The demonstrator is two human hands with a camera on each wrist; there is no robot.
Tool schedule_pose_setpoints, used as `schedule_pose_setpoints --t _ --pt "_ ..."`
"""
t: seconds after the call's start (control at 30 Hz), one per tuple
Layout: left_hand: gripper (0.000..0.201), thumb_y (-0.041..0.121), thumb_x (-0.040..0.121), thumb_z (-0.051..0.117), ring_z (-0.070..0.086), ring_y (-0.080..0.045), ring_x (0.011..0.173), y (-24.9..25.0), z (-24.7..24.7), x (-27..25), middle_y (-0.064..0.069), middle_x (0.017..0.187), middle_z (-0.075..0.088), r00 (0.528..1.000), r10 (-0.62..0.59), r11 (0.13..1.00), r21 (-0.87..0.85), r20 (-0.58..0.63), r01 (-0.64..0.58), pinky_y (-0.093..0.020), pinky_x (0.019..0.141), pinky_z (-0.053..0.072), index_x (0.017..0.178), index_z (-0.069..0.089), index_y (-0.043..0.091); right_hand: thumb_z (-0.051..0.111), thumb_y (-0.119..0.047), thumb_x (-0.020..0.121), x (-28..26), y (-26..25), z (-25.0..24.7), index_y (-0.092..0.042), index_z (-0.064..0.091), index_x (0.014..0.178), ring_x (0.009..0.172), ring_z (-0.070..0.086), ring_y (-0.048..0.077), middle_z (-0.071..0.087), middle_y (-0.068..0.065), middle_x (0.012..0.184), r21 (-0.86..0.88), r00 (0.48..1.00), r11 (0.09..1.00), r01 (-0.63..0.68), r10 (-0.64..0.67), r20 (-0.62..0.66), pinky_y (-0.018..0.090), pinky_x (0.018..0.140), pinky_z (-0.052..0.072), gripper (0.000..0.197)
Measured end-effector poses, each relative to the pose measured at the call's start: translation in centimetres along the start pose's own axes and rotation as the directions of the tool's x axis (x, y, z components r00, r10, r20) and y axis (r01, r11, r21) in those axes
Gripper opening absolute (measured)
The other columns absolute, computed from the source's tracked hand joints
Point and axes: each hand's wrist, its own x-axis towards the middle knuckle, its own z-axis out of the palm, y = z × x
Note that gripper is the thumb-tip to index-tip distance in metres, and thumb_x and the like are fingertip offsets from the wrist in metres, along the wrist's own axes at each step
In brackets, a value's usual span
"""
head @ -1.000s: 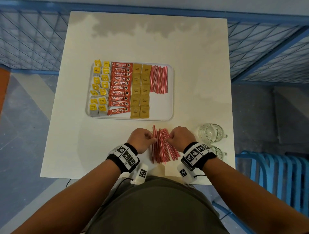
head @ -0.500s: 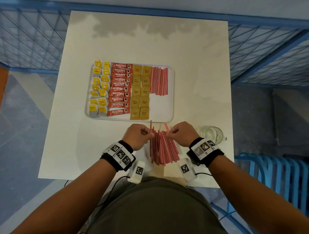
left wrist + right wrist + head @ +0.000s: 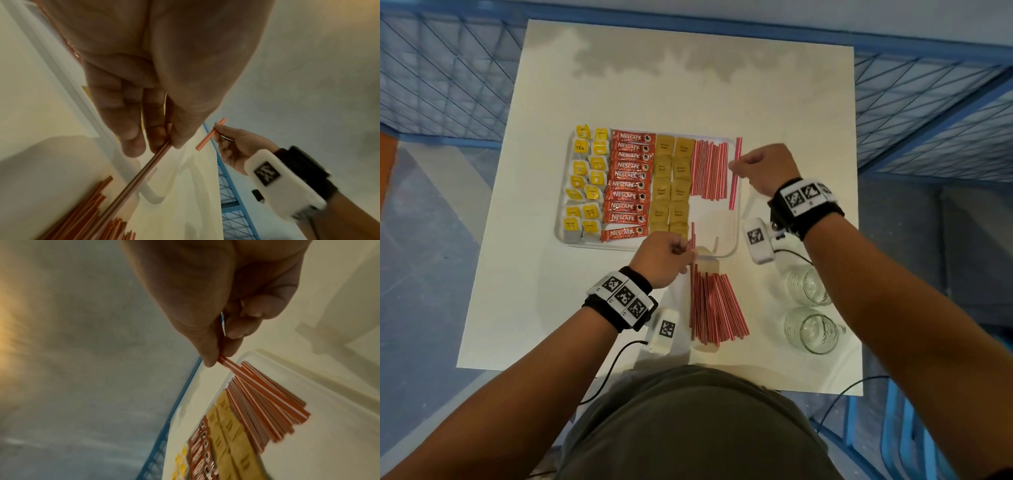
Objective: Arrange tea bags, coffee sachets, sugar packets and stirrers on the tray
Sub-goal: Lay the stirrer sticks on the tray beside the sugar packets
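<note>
A white tray (image 3: 727, 236) on the table holds yellow tea bags (image 3: 585, 185), red coffee sachets (image 3: 628, 185), brown sugar packets (image 3: 671, 185) and a row of red stirrers (image 3: 710, 171). My right hand (image 3: 736, 168) pinches a red stirrer (image 3: 735, 178) upright over the tray's right edge, beside that row; the pinch shows in the right wrist view (image 3: 218, 356). My left hand (image 3: 686, 255) pinches another stirrer (image 3: 692, 240) at the tray's near edge (image 3: 162, 146). A loose pile of stirrers (image 3: 714, 305) lies on the table below it.
Two clear glass mugs (image 3: 808, 286) (image 3: 811, 329) stand at the table's near right, under my right forearm. Blue wire railing (image 3: 448, 78) surrounds the white table (image 3: 688, 85). A blue chair (image 3: 914, 438) sits at the lower right.
My right hand has risen from the pile to the tray's right edge with one stirrer. My left hand has moved up to the tray's near edge with another.
</note>
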Motion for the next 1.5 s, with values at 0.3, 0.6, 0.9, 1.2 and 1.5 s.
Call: schedule_pose_setpoints --t 0.3,0.6,0.9,1.2,1.5 --pt "0.022 0.023 0.095 0.067 0.072 -0.020 0.068 0.7 -0.4 1.2 -0.011 0.075 0.073 1.000 0.003 1.000 0.008 0.009 -0.003 -0.026 0.060 0.053 0.080 0.069 0.007 0.081 -0.033 0.084 6.6 0.3 1.4 -0.011 0.080 0.093 0.083 0.069 0.017 0.076 0.004 0.094 -0.156 0.995 0.982 -0.103 0.101 -0.023 0.024 0.070 0.050 0.024" --pt "0.022 0.023 0.094 0.067 0.070 -0.014 0.064 1.4 -0.7 2.2 -0.011 0.073 0.073 1.000 -0.018 0.999 -0.029 -0.026 0.017 -0.028 0.063 0.054 0.079 0.070 0.007 0.079 -0.029 0.083 7.8 1.5 3.4 -0.008 0.077 0.080 0.069 0.068 0.019 0.071 0.004 0.072 -0.292 0.997 0.953 -0.078 0.070 -0.040 0.033 0.073 0.061 0.021" --pt "0.021 0.020 0.095 0.068 0.068 -0.013 0.061 2.4 -1.0 2.3 -0.017 0.077 0.072 0.998 -0.038 0.990 -0.136 -0.040 0.032 -0.030 0.061 0.055 0.084 0.070 0.002 0.078 -0.035 0.085 7.1 2.0 3.2 -0.008 0.077 0.082 0.076 0.070 0.022 0.073 0.006 0.079 -0.319 0.999 0.947 -0.035 0.023 -0.042 0.030 0.073 0.057 0.027" --pt "0.020 0.017 0.096 0.067 0.069 -0.017 0.064 2.5 -1.1 2.4 -0.023 0.088 0.072 0.997 -0.059 0.968 -0.246 -0.043 0.046 -0.027 0.060 0.056 0.094 0.070 -0.003 0.068 -0.033 0.095 1.7 0.7 2.9 0.002 0.069 0.075 0.053 0.050 0.011 0.063 0.012 0.065 -0.137 0.983 0.981 0.141 -0.123 0.133 0.019 0.055 0.044 0.041" --pt "0.021 0.018 0.097 0.066 0.067 -0.023 0.068 2.6 -1.0 2.2 -0.015 0.076 0.069 0.999 0.003 0.974 -0.224 -0.038 -0.012 -0.036 0.068 0.061 0.089 0.072 0.000 0.070 -0.030 0.095 -4.4 1.0 3.1 -0.019 0.079 0.103 0.054 0.051 0.007 0.073 0.006 0.078 0.115 0.896 0.970 0.216 -0.243 0.371 0.021 0.056 0.048 0.016"
